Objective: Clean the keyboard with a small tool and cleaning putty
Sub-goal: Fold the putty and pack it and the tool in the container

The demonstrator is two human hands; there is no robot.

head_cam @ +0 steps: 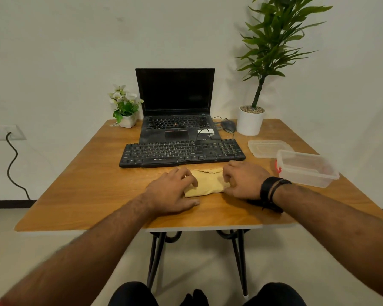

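Observation:
A black external keyboard (181,152) lies across the middle of the wooden table (86,184), in front of an open laptop (176,107). Just nearer than the keyboard lies a tan paper envelope (207,183) with a torn top edge. My left hand (170,194) rests on the envelope's left end with curled fingers on the paper. My right hand (243,181) holds its right end, fingers curled at the edge. What the envelope contains is hidden. No tool or putty shows.
A clear plastic box (307,167) with a red clip stands at the right, its lid (269,147) behind it. A white potted plant (251,122), a mouse (228,125) and a small flower pot (126,120) sit at the back. A wall socket with a cable (11,164) is at the left.

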